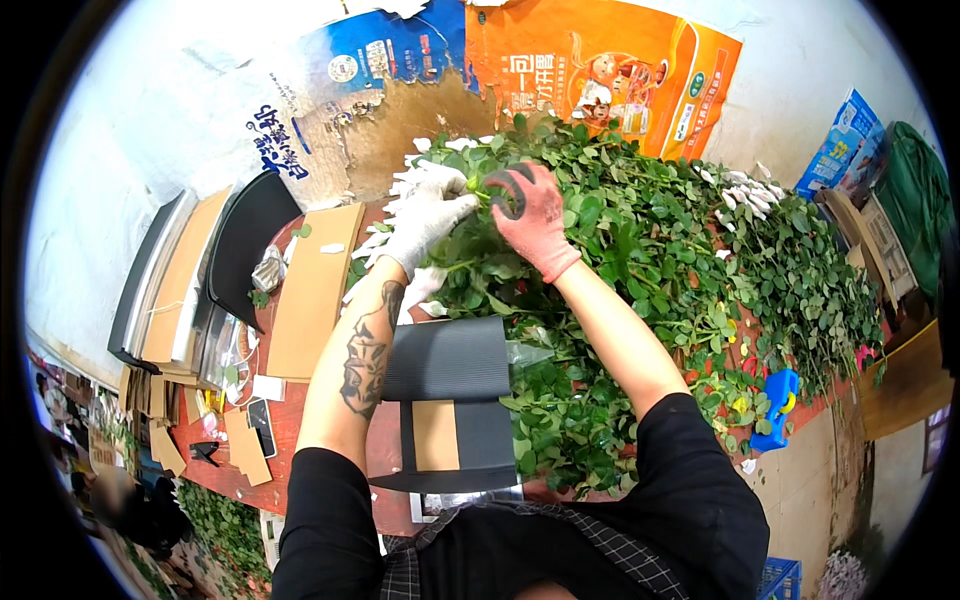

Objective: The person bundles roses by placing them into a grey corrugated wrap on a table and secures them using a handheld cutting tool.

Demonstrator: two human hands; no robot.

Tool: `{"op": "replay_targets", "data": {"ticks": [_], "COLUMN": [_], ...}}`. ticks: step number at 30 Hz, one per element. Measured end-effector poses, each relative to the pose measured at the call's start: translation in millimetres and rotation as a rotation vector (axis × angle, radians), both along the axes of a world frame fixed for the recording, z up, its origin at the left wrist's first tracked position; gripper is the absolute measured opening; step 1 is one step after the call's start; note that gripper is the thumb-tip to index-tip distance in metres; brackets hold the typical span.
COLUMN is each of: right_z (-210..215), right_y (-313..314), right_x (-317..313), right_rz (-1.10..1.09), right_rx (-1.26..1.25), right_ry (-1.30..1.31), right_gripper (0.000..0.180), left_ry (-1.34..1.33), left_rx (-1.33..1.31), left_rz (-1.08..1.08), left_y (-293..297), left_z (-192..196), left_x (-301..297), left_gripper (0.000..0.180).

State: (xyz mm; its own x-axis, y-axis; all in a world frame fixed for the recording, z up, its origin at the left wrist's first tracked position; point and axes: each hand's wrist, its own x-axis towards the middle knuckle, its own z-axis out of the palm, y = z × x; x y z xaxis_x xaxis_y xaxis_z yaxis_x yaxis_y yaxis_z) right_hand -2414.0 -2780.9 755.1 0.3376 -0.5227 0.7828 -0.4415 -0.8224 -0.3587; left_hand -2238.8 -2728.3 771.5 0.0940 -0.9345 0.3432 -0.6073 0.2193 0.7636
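Note:
Both my hands work over a big heap of leafy green stems [610,230], at its upper left. My left hand [428,215], in a whitish glove, pinches a green flower stem [475,186] near its tip. Close against it, my right hand [532,218] wears a pink glove with dark fingers, which curl round the same stem. The gloves hide most of the stem. White-wrapped flower heads [424,284] lie beside and under my left forearm. Below my hands, dark corrugated sheets [448,358] lie on the red table, one with a brown card patch [436,435].
Cardboard [315,290] and upright stacked sheets [180,280] stand at the left. A phone [262,428] and a black clip [205,452] lie near the left edge. At the right are a blue tape dispenser [775,410] and more white-tipped stems [750,195]. A wall rises behind.

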Motion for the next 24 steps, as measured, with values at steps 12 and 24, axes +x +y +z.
{"op": "replay_targets", "data": {"ticks": [12,24], "right_z": [7.4,-37.6], "right_y": [-14.2,30.2], "right_x": [-2.4,-24.9], "right_rz": [0.044,0.112], "right_rx": [0.330,0.220], "right_ry": [0.010,0.003], "right_gripper": [0.021,0.020], "left_ry": [0.952,1.231], "left_rx": [-0.098,0.162], "left_rz": [-0.034,0.096], "left_y": [-4.0,-66.3], "left_z": [-15.3,-73.7], "left_x": [-27.8,-16.0], "left_gripper": [0.032,0.029]}}
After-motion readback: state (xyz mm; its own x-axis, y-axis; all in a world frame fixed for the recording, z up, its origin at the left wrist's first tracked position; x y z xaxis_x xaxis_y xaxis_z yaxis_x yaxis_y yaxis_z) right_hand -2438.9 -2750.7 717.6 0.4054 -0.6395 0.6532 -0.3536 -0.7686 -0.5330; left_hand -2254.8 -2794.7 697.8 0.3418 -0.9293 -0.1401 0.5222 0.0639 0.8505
